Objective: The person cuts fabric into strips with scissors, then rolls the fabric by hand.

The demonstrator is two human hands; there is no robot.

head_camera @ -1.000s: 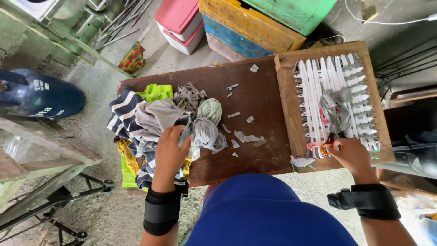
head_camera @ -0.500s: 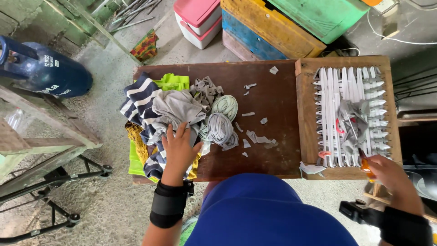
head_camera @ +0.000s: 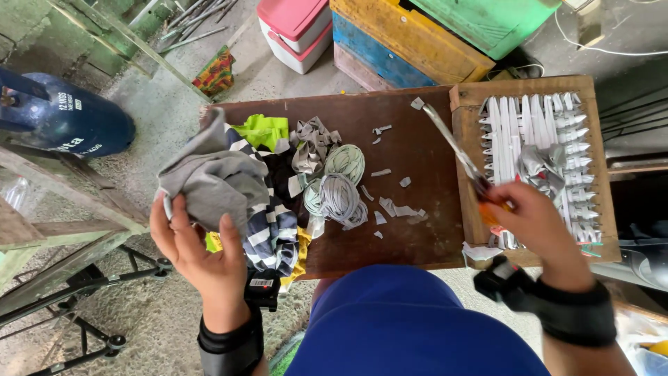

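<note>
Grey jersey cloth [head_camera: 216, 182] fills the left hand [head_camera: 198, 254], whose grip is closed around the lower edge of the piece, thumb and fingers curled up into the fabric, lifting it off the left end of the counter [head_camera: 403, 150]. Below and beside that cloth lies a heap of rags: a navy-and-white striped piece [head_camera: 268, 233], a lime-green piece [head_camera: 263, 130] and a yellow scrap [head_camera: 300, 245] near the front edge. In the middle of the dark brown counter sit two wound balls of fabric strip, a pale green one [head_camera: 346, 161] and a grey one [head_camera: 337, 196] touching it, with small grey offcuts [head_camera: 398, 209] scattered to their right. The right hand [head_camera: 532, 226] has its grip shut on the orange handles of a pair of scissors [head_camera: 456, 150], the metal blades pointing up and away over the counter. Just behind that hand, on the right end of the counter, rests a wooden frame [head_camera: 463, 139] strung with white strips [head_camera: 511, 129], a crumpled grey bundle [head_camera: 543, 167] lying on them. Both wrists wear black bands. A dark blue gas cylinder [head_camera: 66, 122] stands on the floor at far left.
</note>
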